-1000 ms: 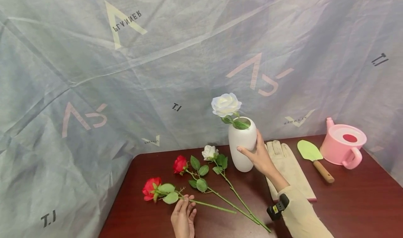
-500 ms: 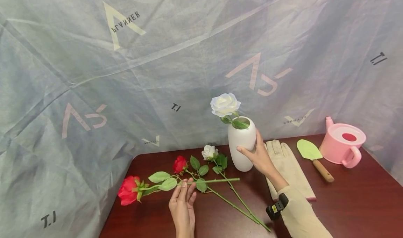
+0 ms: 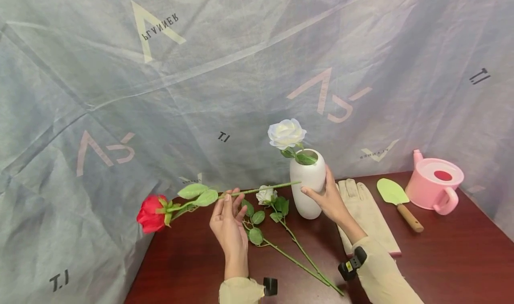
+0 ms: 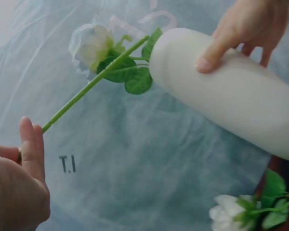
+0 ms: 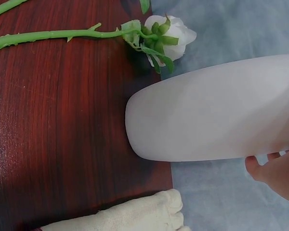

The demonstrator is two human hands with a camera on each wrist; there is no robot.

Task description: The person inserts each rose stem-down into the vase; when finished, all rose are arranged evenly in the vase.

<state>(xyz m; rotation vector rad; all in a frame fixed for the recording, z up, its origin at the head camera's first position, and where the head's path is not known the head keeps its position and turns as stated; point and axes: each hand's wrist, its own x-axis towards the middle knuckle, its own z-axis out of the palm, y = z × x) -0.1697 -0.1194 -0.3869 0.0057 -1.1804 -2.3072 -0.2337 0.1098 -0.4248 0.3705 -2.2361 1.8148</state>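
The dark red table (image 3: 445, 259) spreads under everything. The white vase (image 3: 307, 179) appears to stand near its far edge, holding one white rose (image 3: 287, 134). The right hand (image 3: 332, 202) grips the vase from the right: thumb pressed to the near side, the other fingers wrapped behind, mostly hidden. It looks smooth, stiff and probably breakable, a little slippery, so best held around the belly. Well right of the vase sits the pink watering can (image 3: 427, 188); just right of it lies a pale glove (image 3: 370, 214), then a green trowel (image 3: 397, 200).

Left of the vase, above the table, the left hand (image 3: 230, 222) pinches a red rose (image 3: 202, 198) between thumb and fingertips, just below the leaves. It should be light, its stem springy and its petals soft; the bare stem gives the surest hold. Lower left of the vase lie a second white rose (image 3: 282, 206) and another leafy stem (image 3: 256, 236), its bloom hidden. Whether the red rose's stem end touches the vase, I cannot tell.
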